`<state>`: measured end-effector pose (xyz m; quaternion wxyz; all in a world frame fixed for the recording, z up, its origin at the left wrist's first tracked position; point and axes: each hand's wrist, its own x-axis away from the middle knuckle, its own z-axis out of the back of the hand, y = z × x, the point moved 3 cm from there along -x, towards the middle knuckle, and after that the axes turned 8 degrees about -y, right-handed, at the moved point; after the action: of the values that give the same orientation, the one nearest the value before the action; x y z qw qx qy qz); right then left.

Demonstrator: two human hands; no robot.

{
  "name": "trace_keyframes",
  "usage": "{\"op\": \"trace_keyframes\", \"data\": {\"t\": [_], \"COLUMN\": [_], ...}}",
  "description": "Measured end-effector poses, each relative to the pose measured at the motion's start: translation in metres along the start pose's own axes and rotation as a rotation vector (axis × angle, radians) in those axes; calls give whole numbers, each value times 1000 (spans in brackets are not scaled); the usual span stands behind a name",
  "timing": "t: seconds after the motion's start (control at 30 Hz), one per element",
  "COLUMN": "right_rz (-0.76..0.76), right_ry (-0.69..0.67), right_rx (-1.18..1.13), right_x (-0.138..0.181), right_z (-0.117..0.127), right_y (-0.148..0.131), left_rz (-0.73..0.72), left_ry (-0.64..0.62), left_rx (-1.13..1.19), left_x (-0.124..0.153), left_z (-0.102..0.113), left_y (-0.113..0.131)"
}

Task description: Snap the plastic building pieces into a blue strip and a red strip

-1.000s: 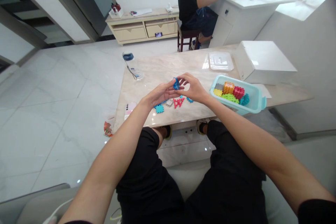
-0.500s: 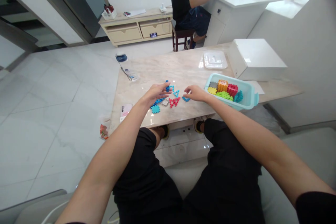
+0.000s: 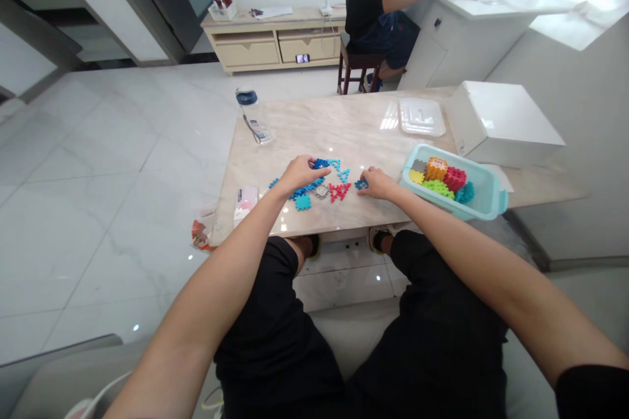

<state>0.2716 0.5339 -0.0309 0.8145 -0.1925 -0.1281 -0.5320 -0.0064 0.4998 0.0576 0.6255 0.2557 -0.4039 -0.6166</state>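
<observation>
Near the middle of the marble-look table, my left hand is closed on a dark blue toothed building piece. My right hand pinches a blue open-centred building piece at the tabletop, its fingers partly covering it. Between the hands lie red triangular pieces and light blue triangular pieces. Close below my left hand are a grey square piece, a turquoise square piece and several blue pieces, partly hidden by the hand.
To the right stands a pale blue bin holding colourful blocks. Behind it are a clear lid and a white box. A clear bottle lies at the table's left, above a pink-white card. Another person sits at a far desk.
My left hand has turned, bringing its dark blue piece down from upright toward the table. My right hand, open before, has closed on the blue piece. The view has shifted slightly.
</observation>
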Motion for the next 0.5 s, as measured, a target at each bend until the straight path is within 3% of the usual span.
{"op": "trace_keyframes", "data": {"t": [0.3, 0.5], "right_rz": [-4, 15], "right_ry": [-5, 0], "right_rx": [21, -1], "right_x": [10, 15], "right_z": [8, 13], "right_y": [-13, -20], "left_rz": [-29, -18], "left_ry": [-9, -46], "left_rx": [60, -31], "left_x": [5, 10], "left_z": [1, -1], "left_y": [-2, -1]}}
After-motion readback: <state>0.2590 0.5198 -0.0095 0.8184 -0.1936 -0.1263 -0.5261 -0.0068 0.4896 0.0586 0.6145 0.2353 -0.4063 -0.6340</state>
